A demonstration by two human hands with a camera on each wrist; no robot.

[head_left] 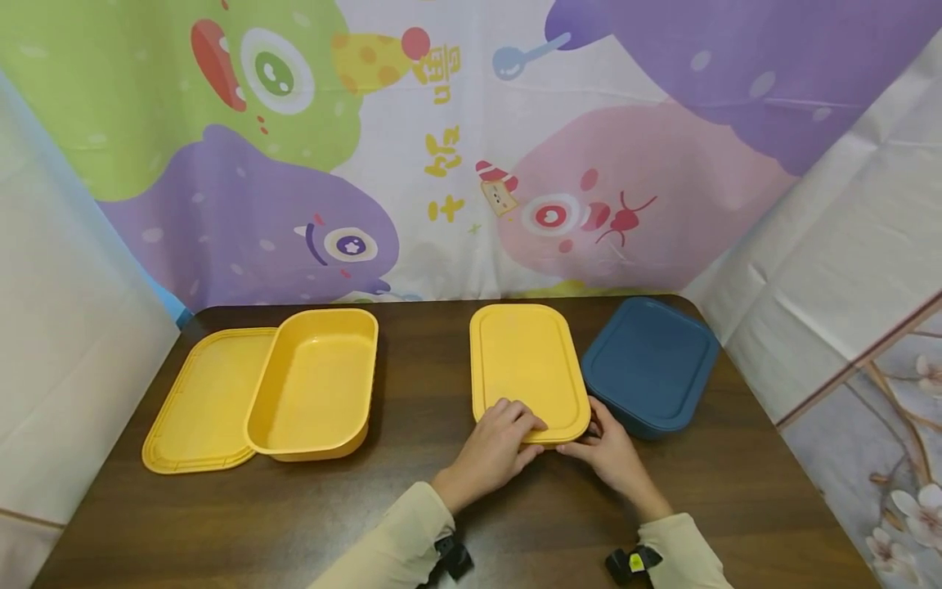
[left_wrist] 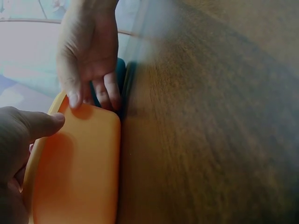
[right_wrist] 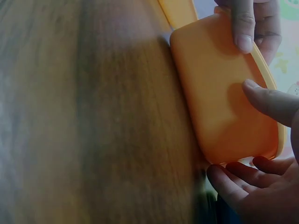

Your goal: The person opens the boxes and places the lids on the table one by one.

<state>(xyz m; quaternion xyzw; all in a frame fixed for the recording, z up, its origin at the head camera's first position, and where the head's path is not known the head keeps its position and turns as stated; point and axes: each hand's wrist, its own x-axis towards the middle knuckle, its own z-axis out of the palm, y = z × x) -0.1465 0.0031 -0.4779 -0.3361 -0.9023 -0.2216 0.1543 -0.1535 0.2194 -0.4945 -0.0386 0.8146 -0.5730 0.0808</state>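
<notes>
A yellow lidded food container (head_left: 524,368) sits right of the middle of the dark table. My left hand (head_left: 495,448) grips its front edge, fingers lying over the lid and thumb just below the rim. At the front right corner, my right hand (head_left: 609,458) holds the box. In the right wrist view, the right thumb rests against the plain front wall (right_wrist: 210,79), while the other fingers curl around the side. From the left wrist, both thumbs show close to the lid's rim (left_wrist: 39,154), which appears level along the box.
Close by on the right stands a blue lidded container (head_left: 651,364). An uncovered yellow container (head_left: 316,384) is at the left, partly overlapping a loose yellow lid (head_left: 202,401). A cartoon-print cloth (head_left: 456,262) hangs behind the table (head_left: 412,515).
</notes>
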